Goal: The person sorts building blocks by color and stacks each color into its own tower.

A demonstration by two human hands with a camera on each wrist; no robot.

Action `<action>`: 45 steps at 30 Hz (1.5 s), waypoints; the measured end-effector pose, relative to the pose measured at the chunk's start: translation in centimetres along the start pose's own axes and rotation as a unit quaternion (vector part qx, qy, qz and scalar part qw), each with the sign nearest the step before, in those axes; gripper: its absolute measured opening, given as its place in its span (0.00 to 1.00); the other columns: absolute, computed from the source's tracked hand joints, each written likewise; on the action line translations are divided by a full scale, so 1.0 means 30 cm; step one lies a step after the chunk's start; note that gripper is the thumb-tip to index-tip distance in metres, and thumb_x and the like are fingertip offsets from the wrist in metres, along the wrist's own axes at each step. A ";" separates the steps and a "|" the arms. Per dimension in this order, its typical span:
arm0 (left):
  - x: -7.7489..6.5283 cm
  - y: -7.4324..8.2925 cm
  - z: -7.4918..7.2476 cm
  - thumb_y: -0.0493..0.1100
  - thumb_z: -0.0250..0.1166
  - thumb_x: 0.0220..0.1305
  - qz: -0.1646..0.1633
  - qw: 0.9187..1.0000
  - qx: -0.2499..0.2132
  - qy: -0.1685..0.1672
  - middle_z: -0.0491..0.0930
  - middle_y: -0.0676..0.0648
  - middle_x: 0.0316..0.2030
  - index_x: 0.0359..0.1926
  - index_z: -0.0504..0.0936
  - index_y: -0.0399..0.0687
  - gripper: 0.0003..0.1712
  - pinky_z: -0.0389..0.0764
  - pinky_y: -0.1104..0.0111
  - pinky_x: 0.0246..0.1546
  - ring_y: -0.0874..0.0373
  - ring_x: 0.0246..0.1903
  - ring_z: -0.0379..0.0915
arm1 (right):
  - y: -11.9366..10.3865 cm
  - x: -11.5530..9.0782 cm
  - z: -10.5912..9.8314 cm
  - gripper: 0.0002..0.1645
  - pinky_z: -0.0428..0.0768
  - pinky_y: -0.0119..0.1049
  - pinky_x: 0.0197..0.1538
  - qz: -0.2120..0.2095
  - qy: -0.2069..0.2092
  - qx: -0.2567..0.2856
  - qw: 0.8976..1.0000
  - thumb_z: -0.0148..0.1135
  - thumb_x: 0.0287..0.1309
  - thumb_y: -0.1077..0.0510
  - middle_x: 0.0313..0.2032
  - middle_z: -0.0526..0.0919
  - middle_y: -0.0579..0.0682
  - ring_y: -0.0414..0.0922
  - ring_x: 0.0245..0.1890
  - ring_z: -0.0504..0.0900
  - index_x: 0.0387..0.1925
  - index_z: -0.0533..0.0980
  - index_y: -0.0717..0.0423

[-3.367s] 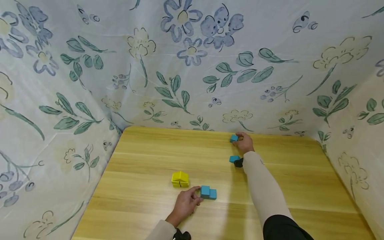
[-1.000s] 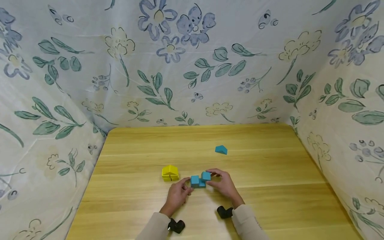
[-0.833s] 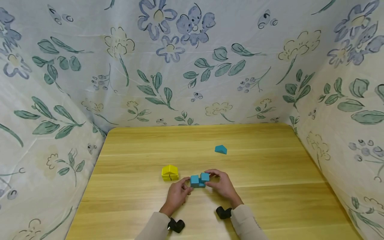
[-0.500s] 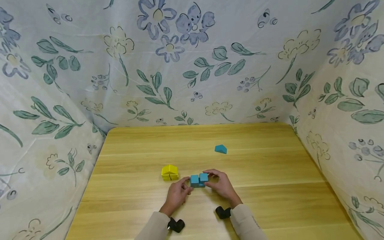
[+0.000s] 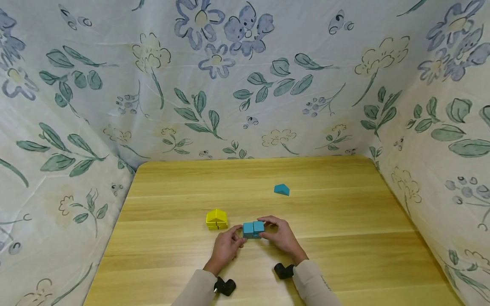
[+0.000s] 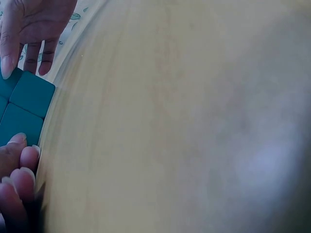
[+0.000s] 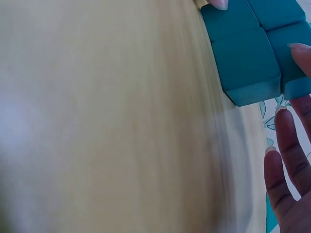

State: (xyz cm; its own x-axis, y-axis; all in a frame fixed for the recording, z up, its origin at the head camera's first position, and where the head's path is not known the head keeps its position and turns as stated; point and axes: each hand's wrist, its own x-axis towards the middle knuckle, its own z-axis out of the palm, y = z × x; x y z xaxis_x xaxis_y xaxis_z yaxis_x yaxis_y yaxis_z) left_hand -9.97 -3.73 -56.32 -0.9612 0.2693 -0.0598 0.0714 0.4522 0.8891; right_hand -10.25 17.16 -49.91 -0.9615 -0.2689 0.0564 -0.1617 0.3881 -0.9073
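Four-sided blue blocks form a small two-level stack in the middle of the table, seen close up in both wrist views. The person's right hand pinches the upper right block between thumb and fingers, level with the upper left one beside it. At the stack's left side, the left hand has thumb and index finger on the blocks, steadying that end. In the right wrist view the right thumb lies against the upper block's front face.
A yellow block pile with a roof-shaped top stands left of the stack. Farther back lies a blue roof-shaped block. Floral cloth hangs behind and beside the wooden table. Black wrist devices sit under both wrists.
The right hand has brought a blue block from the table's back to the stack, then slid it left and lowered it beside the upper left block. The left hand stays by the stack.
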 end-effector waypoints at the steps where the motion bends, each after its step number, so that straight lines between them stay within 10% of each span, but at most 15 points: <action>1: 0.000 -0.001 0.000 0.41 0.66 0.63 0.000 1.000 0.000 0.000 0.78 0.54 0.21 0.59 0.75 0.37 0.24 0.72 0.71 0.10 0.64 0.09 0.67 | 0.001 0.000 0.000 0.23 0.72 0.60 0.51 0.000 -0.001 0.003 1.000 0.69 0.50 0.71 0.44 0.82 0.60 0.63 0.45 0.76 0.50 0.78 0.69; 27: 0.003 -0.010 0.000 0.41 0.66 0.63 0.004 1.000 -0.003 0.007 0.78 0.54 0.21 0.59 0.75 0.38 0.24 0.72 0.71 0.09 0.64 0.09 0.66 | 0.015 -0.004 0.008 0.24 0.72 0.61 0.50 0.014 -0.008 0.036 0.999 0.69 0.51 0.70 0.43 0.81 0.62 0.65 0.44 0.75 0.52 0.76 0.69; 35: 0.001 -0.012 0.004 0.41 0.66 0.63 0.011 1.000 -0.009 0.007 0.79 0.55 0.21 0.59 0.75 0.38 0.24 0.72 0.71 0.09 0.65 0.09 0.66 | 0.153 0.007 -0.078 0.37 0.72 0.54 0.56 0.030 -0.029 0.087 0.995 0.69 0.52 0.70 0.58 0.73 0.64 0.62 0.52 0.72 0.64 0.66 0.66; 45: 0.002 -0.012 0.003 0.42 0.65 0.64 0.011 1.000 0.000 0.006 0.79 0.55 0.21 0.59 0.76 0.39 0.24 0.72 0.73 0.10 0.66 0.08 0.66 | 0.268 0.108 -0.272 0.29 0.75 0.30 0.45 0.148 0.104 0.053 0.982 0.66 0.58 0.64 0.58 0.74 0.62 0.55 0.51 0.74 0.60 0.71 0.64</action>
State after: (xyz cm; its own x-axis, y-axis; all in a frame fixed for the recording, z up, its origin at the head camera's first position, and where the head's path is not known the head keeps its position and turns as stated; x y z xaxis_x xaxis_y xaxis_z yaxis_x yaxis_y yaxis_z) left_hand -10.02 -3.81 -56.67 -0.9625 0.2691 -0.0360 0.0915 0.4463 0.8902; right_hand -16.47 26.61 -53.62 -0.9891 0.0329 -0.1432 0.1461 0.3244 -0.9346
